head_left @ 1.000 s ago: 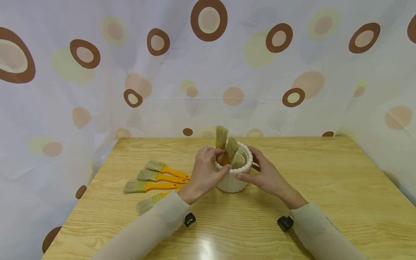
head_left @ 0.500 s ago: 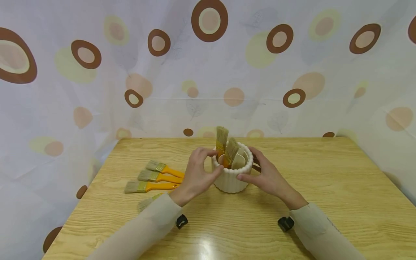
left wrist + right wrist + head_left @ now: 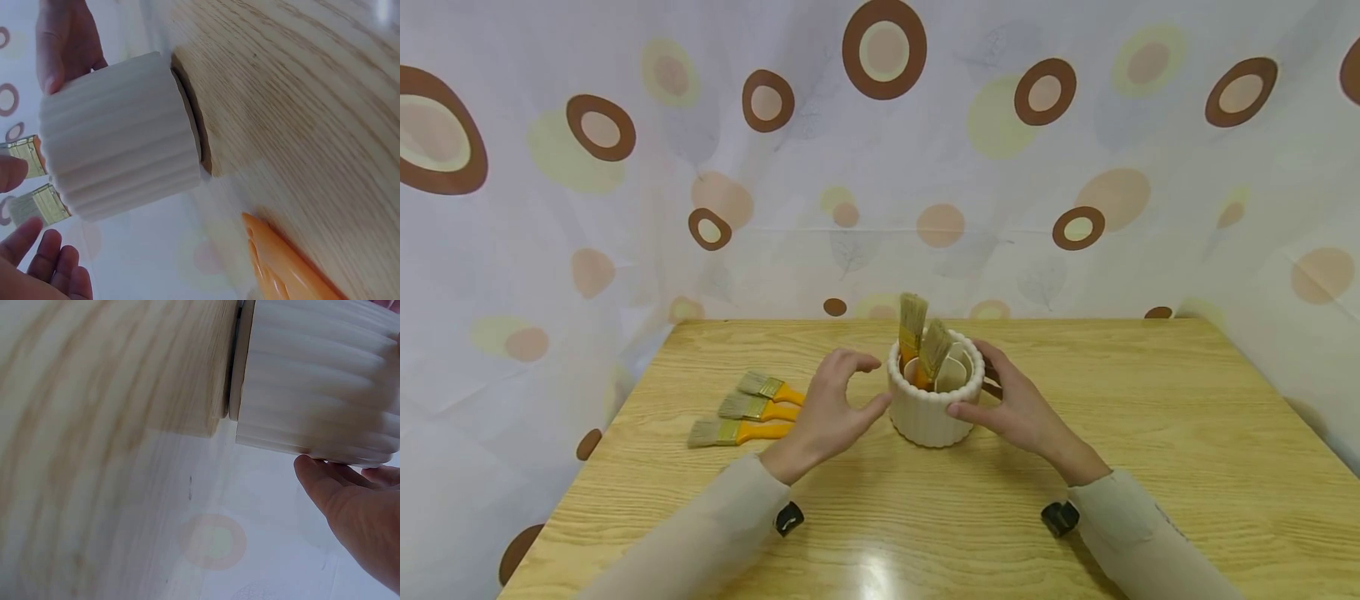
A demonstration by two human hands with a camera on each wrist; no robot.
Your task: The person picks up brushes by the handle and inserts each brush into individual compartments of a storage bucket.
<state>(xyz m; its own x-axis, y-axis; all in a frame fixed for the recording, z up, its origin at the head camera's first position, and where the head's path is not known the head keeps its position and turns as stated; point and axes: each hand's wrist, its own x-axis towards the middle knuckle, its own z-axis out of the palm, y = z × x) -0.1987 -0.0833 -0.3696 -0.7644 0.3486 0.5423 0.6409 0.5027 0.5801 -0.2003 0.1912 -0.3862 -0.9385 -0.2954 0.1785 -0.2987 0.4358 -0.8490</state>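
A white ribbed pot [image 3: 929, 418] with a scalloped rim and inner compartments stands upright at mid-table. Two flat paintbrushes lean in its left part, bristles up: the taller brush [image 3: 913, 318] behind, the lower brush [image 3: 936, 348] in front. My right hand [image 3: 1026, 415] grips the pot's right side, thumb in front and fingers round the back. Just left of the rim is my left hand [image 3: 831, 410], holding nothing, its thumb and fingers spread apart. The left wrist view shows its fingers [image 3: 47, 259] near the bristle ends of the brushes [image 3: 49, 203].
Several more paintbrushes [image 3: 718, 431] with orange handles lie on the wooden table [image 3: 1165, 433] at left, bristles pointing left. My left forearm and hand cover part of them. A patterned cloth [image 3: 940, 167] hangs behind the table and at both sides.
My left hand has let go of the front brush and drawn back leftward, out of the pot. Its forearm now covers more of the lying brushes. My right hand stays on the pot.
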